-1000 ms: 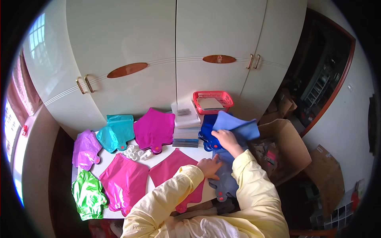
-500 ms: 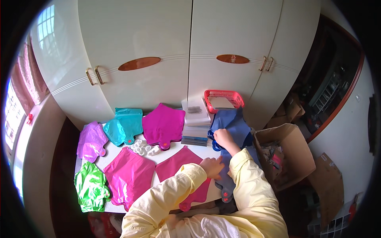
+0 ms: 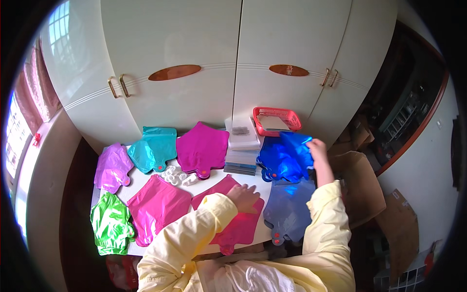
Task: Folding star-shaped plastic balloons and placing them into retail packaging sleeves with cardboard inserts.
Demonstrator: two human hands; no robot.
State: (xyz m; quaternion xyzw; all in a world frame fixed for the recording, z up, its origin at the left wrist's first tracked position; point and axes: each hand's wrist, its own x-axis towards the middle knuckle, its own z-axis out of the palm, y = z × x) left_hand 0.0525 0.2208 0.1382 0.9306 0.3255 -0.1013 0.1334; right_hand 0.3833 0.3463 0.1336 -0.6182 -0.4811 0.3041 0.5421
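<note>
My right hand (image 3: 319,155) pinches the right edge of a shiny blue foil balloon (image 3: 284,155), flat and star-shaped, on a pile at the table's far right. The balloon's edge is lifted and creased there. My left hand (image 3: 244,197) rests over a dark pink foil balloon (image 3: 250,226) at front centre, its fingers apart and holding nothing. A greyish-blue foil balloon stack (image 3: 291,209) with a red-dotted tab lies between my arms, just below the blue pile. Another pink balloon pile (image 3: 159,207) is left of my left forearm.
Purple (image 3: 113,168), teal (image 3: 154,148), magenta (image 3: 202,148) and green (image 3: 112,226) foil balloons line the white table. White ribbon rolls (image 3: 176,175) sit among them. Stacked cards (image 3: 241,155) and a red basket (image 3: 277,121) stand at the back; a cardboard box (image 3: 365,187) is at right.
My right hand has moved right, from the blue pile's left side to its right edge, and the top balloon now shines bright blue. My left hand has shifted left, off the greyish-blue stack's edge.
</note>
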